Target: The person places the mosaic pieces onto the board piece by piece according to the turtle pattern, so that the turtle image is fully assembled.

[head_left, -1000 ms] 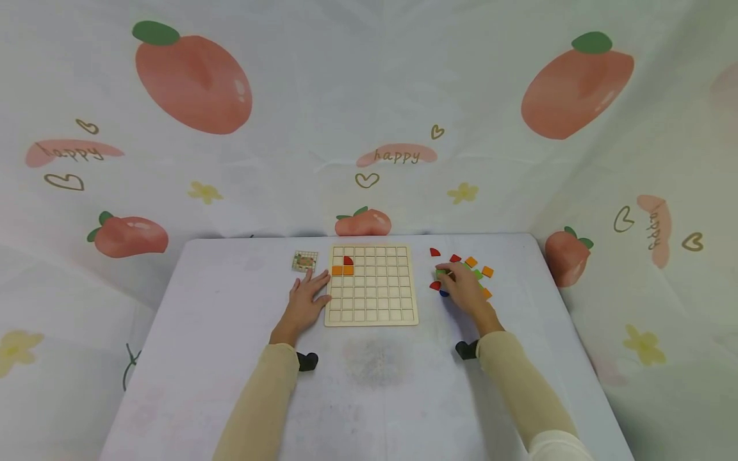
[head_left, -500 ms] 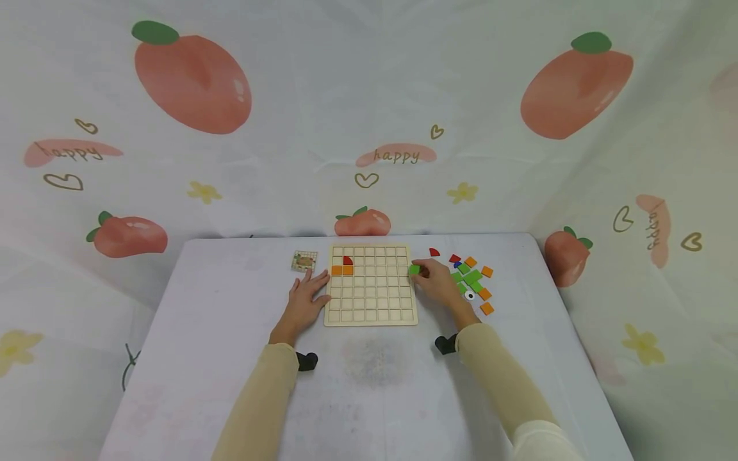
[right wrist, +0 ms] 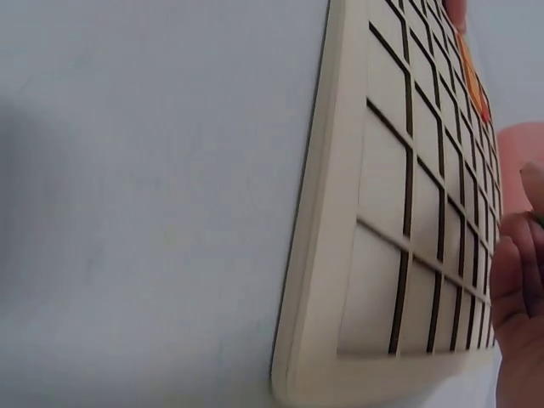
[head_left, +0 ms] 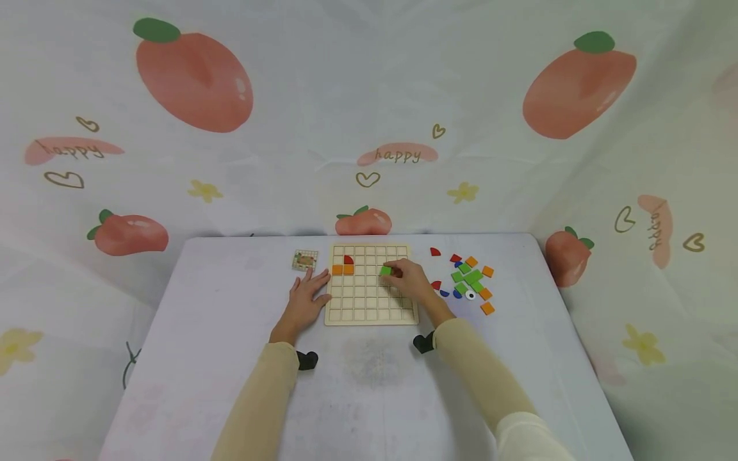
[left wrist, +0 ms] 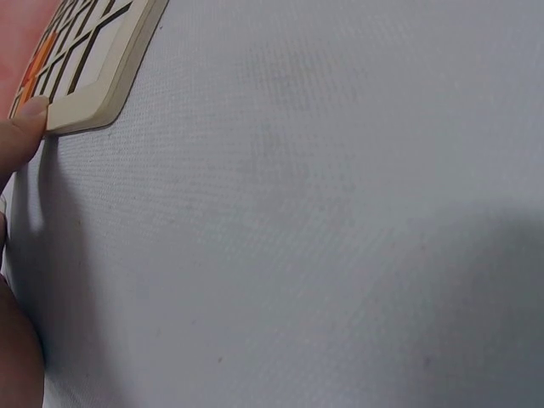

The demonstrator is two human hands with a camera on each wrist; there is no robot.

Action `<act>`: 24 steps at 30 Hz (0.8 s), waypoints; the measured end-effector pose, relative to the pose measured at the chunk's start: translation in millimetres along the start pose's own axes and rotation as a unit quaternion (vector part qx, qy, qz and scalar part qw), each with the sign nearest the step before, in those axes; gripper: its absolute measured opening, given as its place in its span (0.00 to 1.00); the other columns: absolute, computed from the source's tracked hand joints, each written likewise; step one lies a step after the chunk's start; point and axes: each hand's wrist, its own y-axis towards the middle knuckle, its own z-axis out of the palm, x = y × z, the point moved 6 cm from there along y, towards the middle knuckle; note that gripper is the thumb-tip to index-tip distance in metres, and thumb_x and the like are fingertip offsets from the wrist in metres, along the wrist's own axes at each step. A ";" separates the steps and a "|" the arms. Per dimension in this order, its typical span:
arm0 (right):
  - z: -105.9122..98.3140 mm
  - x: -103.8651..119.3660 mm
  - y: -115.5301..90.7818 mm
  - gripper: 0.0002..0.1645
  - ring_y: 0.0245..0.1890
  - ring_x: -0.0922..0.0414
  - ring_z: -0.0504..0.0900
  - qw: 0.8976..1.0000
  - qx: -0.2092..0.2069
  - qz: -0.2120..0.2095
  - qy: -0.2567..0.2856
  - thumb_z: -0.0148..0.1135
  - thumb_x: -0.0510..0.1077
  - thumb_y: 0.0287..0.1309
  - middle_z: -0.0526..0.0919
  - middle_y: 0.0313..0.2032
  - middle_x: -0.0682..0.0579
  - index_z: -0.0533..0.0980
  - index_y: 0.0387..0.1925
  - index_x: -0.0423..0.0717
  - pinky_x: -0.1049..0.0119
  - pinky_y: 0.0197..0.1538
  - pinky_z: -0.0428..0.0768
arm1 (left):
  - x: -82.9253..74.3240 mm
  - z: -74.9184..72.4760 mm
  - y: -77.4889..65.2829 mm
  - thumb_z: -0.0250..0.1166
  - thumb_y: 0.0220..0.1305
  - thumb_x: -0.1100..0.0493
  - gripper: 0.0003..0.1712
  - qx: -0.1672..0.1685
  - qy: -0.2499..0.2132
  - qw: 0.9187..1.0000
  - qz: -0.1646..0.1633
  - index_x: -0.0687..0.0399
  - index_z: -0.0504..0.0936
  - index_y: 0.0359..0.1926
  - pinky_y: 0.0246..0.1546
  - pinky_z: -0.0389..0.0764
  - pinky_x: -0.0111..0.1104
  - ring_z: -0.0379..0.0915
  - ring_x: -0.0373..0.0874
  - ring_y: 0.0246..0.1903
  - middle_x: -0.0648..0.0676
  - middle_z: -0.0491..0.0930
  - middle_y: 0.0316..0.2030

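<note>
A pale wooden grid board [head_left: 371, 323] lies on the table, with two orange square tiles [head_left: 343, 270] side by side in its left cells and a red quarter-circle tile [head_left: 348, 260] just above the right one. My right hand [head_left: 412, 282] pinches a green square tile [head_left: 385, 271] over the right half of the board. My left hand [head_left: 303, 302] rests with its fingers spread at the board's left edge; in the left wrist view its thumb [left wrist: 25, 127] touches the board's rim [left wrist: 93, 115]. The right wrist view shows only part of my right hand [right wrist: 520, 280].
Loose green tiles [head_left: 473, 276], orange tiles [head_left: 487, 308], red quarter-circles [head_left: 435, 251], blue pieces [head_left: 444, 294] and a white piece with a black dot [head_left: 470, 295] lie right of the board. A small printed card [head_left: 305, 260] lies at its upper left.
My right hand has picked up the green tile from the loose pieces and carried it left over the board. My left hand stays at the board's left edge.
</note>
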 end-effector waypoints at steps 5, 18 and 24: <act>13.6 8.7 5.8 0.25 0.39 0.57 0.77 1.000 0.006 -0.013 0.003 0.71 0.45 0.62 0.83 0.40 0.49 0.81 0.60 0.44 0.68 0.45 0.79 | 0.4 0.2 0.8 0.61 0.74 0.50 0.35 0.000 0.002 1.000 -0.002 0.49 0.64 0.77 0.82 0.32 0.54 0.35 0.53 0.83 0.46 0.59 0.79; 46.8 40.8 17.5 0.24 0.36 0.59 0.75 0.996 0.025 -0.075 -0.039 0.73 0.48 0.60 0.81 0.36 0.51 0.84 0.57 0.46 0.71 0.41 0.76 | 0.3 -0.4 0.0 0.62 0.73 0.51 0.35 -0.004 -0.006 1.000 0.008 0.51 0.65 0.76 0.82 0.33 0.56 0.37 0.55 0.83 0.48 0.60 0.78; 61.0 46.6 19.1 0.24 0.36 0.60 0.75 0.992 0.040 -0.085 -0.079 0.70 0.52 0.63 0.79 0.35 0.53 0.83 0.59 0.52 0.71 0.40 0.75 | 0.7 0.6 0.7 0.62 0.73 0.51 0.35 -0.005 -0.001 1.000 0.008 0.50 0.65 0.77 0.82 0.33 0.56 0.37 0.54 0.83 0.46 0.60 0.79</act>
